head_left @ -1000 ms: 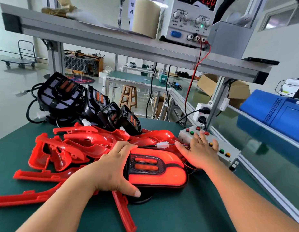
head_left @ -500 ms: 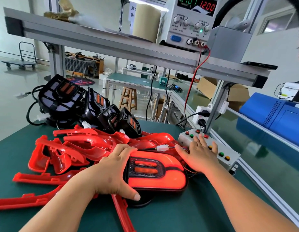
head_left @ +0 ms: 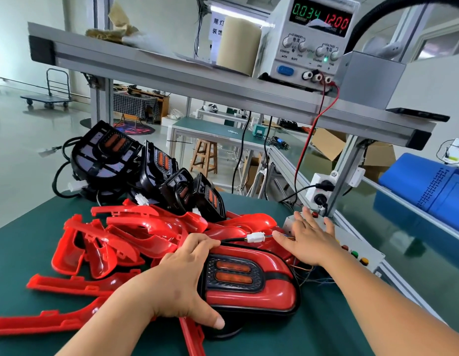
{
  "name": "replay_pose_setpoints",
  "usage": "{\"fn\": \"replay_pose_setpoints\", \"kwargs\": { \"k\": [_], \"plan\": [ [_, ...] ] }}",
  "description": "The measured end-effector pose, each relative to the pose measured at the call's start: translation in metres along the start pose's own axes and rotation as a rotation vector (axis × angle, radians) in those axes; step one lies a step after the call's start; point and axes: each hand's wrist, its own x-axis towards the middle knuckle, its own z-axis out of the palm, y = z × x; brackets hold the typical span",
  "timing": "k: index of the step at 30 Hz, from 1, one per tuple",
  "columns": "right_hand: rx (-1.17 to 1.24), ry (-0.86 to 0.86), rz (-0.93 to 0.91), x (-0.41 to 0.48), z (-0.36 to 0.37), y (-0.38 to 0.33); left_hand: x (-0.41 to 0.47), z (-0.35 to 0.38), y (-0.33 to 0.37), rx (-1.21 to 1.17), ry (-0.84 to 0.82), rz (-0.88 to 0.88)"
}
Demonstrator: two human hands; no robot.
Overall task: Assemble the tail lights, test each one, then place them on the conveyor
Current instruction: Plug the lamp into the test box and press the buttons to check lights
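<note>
Tail light (head_left: 249,299) glow gone, seemingly unlit | left grip (head_left: 182,283) clasps it | right grip (head_left: 310,242) flat

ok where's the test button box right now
In the head view, the button box sits at the green bench's right edge, under the right hand, just right of the assembled tail light.

The green table (head_left: 326,330) carries a heap of red covers (head_left: 136,235) on its left half, black housings (head_left: 151,170) along the far edge, a tail light (head_left: 249,286) near the front, and a grey button box (head_left: 359,250) at its right edge.
</note>
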Motion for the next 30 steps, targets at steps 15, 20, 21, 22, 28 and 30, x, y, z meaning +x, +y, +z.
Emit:
{"fn": "replay_pose_setpoints", "kwargs": {
  "k": [15, 20, 21, 22, 28, 30],
  "plan": [
    [-0.008, 0.021, -0.004, 0.0045, 0.0072, -0.0007, 0.0003, 0.0014, -0.003, -0.005, 0.016, 0.005],
    [0.005, 0.024, -0.014, 0.0054, 0.0084, 0.0002, -0.0009, 0.0017, -0.0031, -0.009, 0.019, 0.006],
    [0.007, 0.029, -0.016, 0.0061, 0.009, 0.0002, -0.0012, 0.0016, -0.0029, -0.01, 0.018, 0.007],
    [0.01, 0.033, -0.018, 0.0067, 0.0096, 0.0003, -0.0013, 0.0015, -0.0027, -0.011, 0.018, 0.007],
    [0.045, 0.057, -0.049, 0.0053, 0.0078, 0.0027, -0.0009, 0.0014, -0.0007, -0.001, 0.009, -0.001],
    [0.072, 0.161, -0.076, -0.0005, 0.0062, 0.0018, -0.0009, 0.0007, 0.0001, 0.0, -0.001, 0.006]
  ]
}}
